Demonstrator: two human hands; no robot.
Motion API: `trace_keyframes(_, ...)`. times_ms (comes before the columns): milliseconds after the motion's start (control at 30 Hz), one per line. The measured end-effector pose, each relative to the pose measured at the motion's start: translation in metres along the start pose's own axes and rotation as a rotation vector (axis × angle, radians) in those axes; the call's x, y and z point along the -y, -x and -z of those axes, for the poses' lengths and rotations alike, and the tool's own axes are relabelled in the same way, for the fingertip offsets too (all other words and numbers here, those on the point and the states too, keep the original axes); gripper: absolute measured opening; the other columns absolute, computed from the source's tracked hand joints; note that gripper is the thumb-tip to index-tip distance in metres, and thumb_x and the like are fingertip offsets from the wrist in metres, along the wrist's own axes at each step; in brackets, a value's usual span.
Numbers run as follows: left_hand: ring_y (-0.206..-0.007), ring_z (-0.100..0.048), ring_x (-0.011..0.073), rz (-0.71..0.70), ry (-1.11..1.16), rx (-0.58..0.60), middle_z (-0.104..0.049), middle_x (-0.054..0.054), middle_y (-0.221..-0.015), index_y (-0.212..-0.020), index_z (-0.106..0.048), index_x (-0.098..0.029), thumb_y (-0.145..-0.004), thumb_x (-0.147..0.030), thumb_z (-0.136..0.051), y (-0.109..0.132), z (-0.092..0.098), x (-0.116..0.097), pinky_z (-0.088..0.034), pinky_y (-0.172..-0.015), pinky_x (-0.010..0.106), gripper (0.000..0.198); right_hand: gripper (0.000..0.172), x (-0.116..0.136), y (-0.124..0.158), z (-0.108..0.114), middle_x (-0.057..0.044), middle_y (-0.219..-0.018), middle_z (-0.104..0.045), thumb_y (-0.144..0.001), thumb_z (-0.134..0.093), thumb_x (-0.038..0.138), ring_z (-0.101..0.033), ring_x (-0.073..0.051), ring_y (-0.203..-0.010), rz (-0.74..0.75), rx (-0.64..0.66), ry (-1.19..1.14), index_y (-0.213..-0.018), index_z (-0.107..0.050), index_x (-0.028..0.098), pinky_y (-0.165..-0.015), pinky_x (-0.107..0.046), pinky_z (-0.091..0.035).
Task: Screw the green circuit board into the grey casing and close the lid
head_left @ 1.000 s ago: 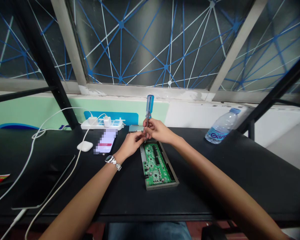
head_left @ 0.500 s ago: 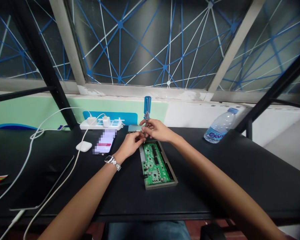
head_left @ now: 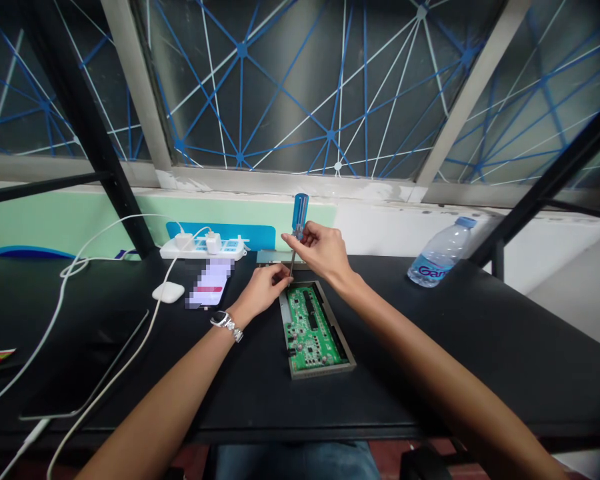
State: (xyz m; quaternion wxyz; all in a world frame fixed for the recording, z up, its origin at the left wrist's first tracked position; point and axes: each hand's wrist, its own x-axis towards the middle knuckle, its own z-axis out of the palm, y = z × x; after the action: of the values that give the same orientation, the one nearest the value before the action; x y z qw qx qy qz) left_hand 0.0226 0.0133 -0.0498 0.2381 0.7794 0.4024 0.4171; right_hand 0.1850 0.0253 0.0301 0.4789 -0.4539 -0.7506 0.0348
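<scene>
The left hand (head_left: 265, 288), with a metal watch (head_left: 225, 325) on its wrist, sits just above the top edge of a green circuit board (head_left: 310, 331), which lies in an open metal case (head_left: 316, 373) on a black table (head_left: 480, 360). Its fingertips pinch together beside the screwdriver's tip, and whether they hold anything small cannot be told. The right hand (head_left: 323, 252) is closed around the shaft just under the blue handle of a screwdriver (head_left: 300, 217), which stands almost upright, its tip above the board's top edge and not touching it. Just behind the case lies a flat grey-green plate (head_left: 280, 257). Left of the hands are a phone (head_left: 210, 283) with a blurred screen and a white earbud case (head_left: 169, 292), and further left a dark tablet (head_left: 85, 363) with a white cable (head_left: 149, 340) running across it. Beyond them, a white power strip (head_left: 203, 248) holds two chargers (head_left: 200, 243). A water bottle (head_left: 443, 253) lies on the table's far right. Past the wall, a window (head_left: 330, 87) shows a net of blue and white lines.
</scene>
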Motion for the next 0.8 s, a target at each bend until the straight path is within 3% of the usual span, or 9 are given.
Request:
trace_keyframes(167,-0.082,-0.066,0.0188,-0.036,-0.042,0.062,-0.071,0.007,-0.093,-0.097,-0.065,-0.017,-0.089,-0.024,-0.056,0.000,0.003,0.005,-0.049,-0.069,0.028,0.014,0.041,-0.002,-0.001,-0.001,0.003,-0.054,-0.044,-0.085,-0.060,0.049,-0.041,-0.011,-0.051,0.007,0.025,-0.045,-0.062,-0.039,0.022,-0.051,-0.027,-0.030)
trace_keyframes(367,-0.097,-0.067,0.0213,-0.072,-0.123,0.198,-0.073,0.007,-0.105,-0.106,-0.070,-0.020,-0.089,-0.012,-0.050,0.000,0.010,0.016,-0.049,-0.088,0.033,0.028,0.040,-0.003,-0.003,0.000,0.004,-0.055,-0.042,-0.086,-0.059,0.045,-0.041,-0.011,-0.052,0.027,0.048,-0.101,-0.063,-0.036,0.022,-0.051,-0.025,-0.029)
trace_keyframes(667,-0.092,-0.068,0.0215,-0.051,-0.119,0.189,-0.074,0.006,-0.101,-0.104,-0.071,-0.020,-0.089,-0.016,-0.051,0.000,0.010,0.017,-0.051,-0.086,0.033,0.025,0.034,-0.006,-0.002,0.000,0.003,-0.060,-0.048,-0.089,-0.053,0.051,-0.041,-0.010,-0.049,0.000,0.200,-0.225,-0.077,-0.052,0.020,-0.047,-0.024,-0.030)
trace_keyframes(800,-0.103,-0.066,0.0222,-0.040,0.101,0.135,-0.070,0.009,-0.113,-0.115,-0.065,-0.017,-0.091,-0.022,-0.053,-0.001,0.003,0.011,-0.052,-0.090,0.033,0.027,0.032,-0.007,-0.005,0.004,0.002,-0.065,-0.053,-0.089,-0.055,0.051,-0.049,-0.011,-0.053,-0.023,0.341,-0.390,-0.083,-0.053,0.020,-0.051,-0.024,-0.040)
